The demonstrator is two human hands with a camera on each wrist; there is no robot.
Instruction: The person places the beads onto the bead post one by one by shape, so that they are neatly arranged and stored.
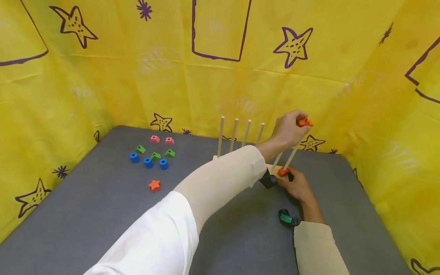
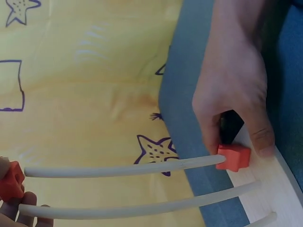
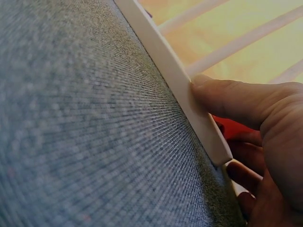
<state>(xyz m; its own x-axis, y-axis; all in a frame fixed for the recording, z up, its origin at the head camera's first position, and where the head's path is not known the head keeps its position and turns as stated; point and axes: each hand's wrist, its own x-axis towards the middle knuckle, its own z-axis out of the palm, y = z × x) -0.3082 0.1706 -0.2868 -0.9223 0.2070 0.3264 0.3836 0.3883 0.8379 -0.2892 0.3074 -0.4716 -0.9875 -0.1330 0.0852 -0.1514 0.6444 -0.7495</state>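
Observation:
My left hand [image 1: 288, 130] reaches across to the right and pinches an orange star block [image 1: 305, 122] at the top of the endmost wooden peg [image 1: 292, 156]. In the left wrist view, that block [image 2: 12, 181] has its hole close to the peg's tip. Another orange star block [image 2: 234, 157] sits at the foot of the same peg, on the pale wooden base [image 2: 266, 171]. My right hand [image 1: 296, 185] grips the base's right end. In the right wrist view, its thumb [image 3: 232, 97] presses the base's near edge, with fingers curled behind the end.
Several more upright pegs [image 1: 233, 133] stand along the base to the left, partly behind my left forearm. On the grey table [image 1: 113, 214], at left, lie pink blocks [image 1: 155, 139], green triangular blocks [image 1: 156, 156], blue cylinders [image 1: 148, 162] and an orange star block [image 1: 154, 186]. A yellow curtain [image 1: 206, 84] surrounds the table.

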